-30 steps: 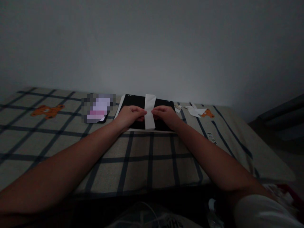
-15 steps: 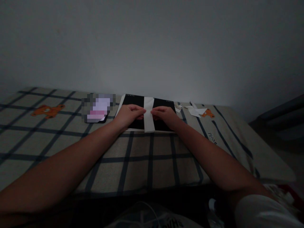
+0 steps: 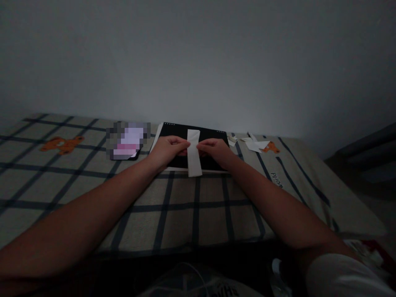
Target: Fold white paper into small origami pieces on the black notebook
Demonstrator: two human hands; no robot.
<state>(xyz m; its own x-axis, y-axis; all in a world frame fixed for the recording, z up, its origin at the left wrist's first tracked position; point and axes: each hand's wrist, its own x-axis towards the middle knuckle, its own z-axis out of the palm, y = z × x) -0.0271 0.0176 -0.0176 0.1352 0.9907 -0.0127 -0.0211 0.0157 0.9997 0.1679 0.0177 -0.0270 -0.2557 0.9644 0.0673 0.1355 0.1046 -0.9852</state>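
A narrow white folded paper strip [image 3: 194, 153] lies lengthwise on a black board [image 3: 173, 134] on the checked bedcover. My left hand [image 3: 168, 151] pinches the strip's left edge with curled fingers. My right hand [image 3: 216, 151] pinches its right edge the same way. Both hands rest on the board, facing each other across the strip.
A blurred-out phone-sized object [image 3: 127, 140] lies left of the board. Small white paper scraps [image 3: 255, 144] sit to the right near an orange bear print [image 3: 271, 147]. A plain wall rises behind the bed; the bed's edge falls off at the right and front.
The strip's raised far end has come down flat onto the board, and the strip looks narrower and has slid slightly towards me. Both hands stay in place.
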